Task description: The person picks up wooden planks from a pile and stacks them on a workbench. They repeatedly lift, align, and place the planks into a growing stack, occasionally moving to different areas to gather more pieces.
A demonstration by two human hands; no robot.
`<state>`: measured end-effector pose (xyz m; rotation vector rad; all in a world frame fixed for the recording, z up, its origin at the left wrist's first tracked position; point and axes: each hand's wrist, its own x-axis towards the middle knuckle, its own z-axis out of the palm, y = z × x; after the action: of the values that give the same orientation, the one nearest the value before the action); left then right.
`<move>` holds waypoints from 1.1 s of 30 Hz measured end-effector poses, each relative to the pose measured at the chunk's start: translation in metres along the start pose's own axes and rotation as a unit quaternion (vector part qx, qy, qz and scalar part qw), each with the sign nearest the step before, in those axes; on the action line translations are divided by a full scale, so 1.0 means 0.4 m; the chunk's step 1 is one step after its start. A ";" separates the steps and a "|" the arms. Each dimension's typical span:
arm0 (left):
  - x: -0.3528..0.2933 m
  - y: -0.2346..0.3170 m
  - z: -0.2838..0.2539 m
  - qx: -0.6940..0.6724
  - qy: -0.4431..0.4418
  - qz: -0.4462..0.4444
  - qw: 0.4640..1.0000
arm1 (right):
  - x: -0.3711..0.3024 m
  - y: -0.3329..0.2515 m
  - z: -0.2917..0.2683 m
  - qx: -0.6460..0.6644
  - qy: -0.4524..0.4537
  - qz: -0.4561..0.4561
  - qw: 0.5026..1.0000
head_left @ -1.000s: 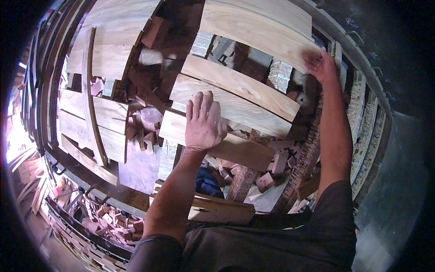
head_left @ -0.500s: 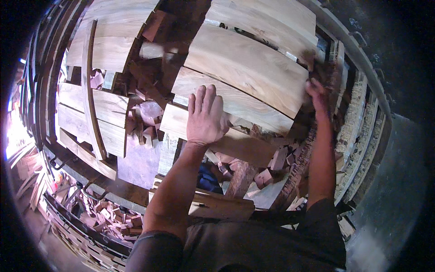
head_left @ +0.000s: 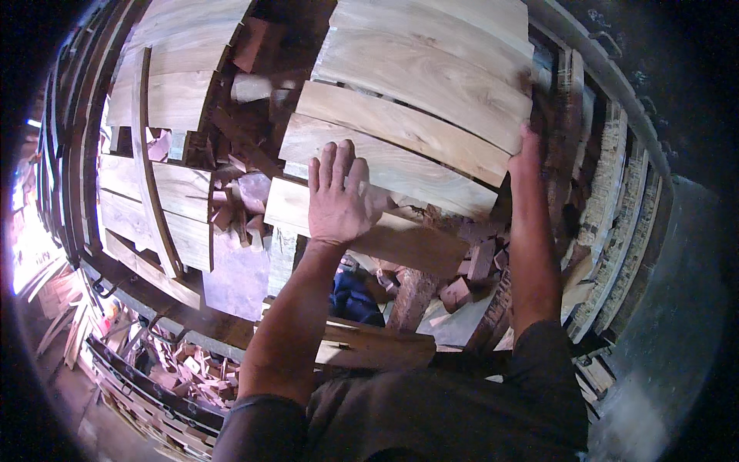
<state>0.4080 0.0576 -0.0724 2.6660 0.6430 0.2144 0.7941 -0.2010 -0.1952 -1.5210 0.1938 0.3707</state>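
Observation:
My left hand (head_left: 339,202) lies flat, fingers stretched out and apart, on the pale wooden boards nearest me, bridging a near board (head_left: 419,245) and the board beyond it (head_left: 385,165). My right hand (head_left: 526,154) is at the right-hand end of a wide pale board (head_left: 423,81) and touches its end edge. Its fingertips are partly hidden and in shadow, and whether they grip the board cannot be made out. A narrower board (head_left: 408,127) shows between the wide one and those under my left hand. The boards lie side by side with thin dark gaps.
A second group of boards (head_left: 173,100) lies at the left, with a thin batten (head_left: 146,146) across it. Wood offcuts (head_left: 458,292) lie in the gaps below the boards. A curved metal rail (head_left: 627,100) bounds the right. Dark blue cloth (head_left: 356,300) shows below my left hand.
The wide board has shifted away from me, closing the gap beyond it, and a narrower board now shows on its near side. My right hand has come against the board's end.

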 end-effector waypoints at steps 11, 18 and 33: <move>-0.001 -0.001 -0.008 -0.007 0.008 -0.015 1.000 | -0.057 -0.068 0.149 -0.374 -0.034 -0.089 0.923; -0.013 -0.004 0.002 -0.016 0.046 -0.008 0.999 | -0.238 -0.159 0.097 -0.255 -0.082 0.079 0.960; 0.093 -0.026 -0.003 0.011 -0.044 0.172 0.984 | -0.425 -0.410 -0.241 0.166 0.008 -0.047 0.985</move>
<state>0.4363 0.0837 -0.0735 2.7740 0.1550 0.1832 0.7046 -0.3177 0.0131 -1.1985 0.1851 0.2374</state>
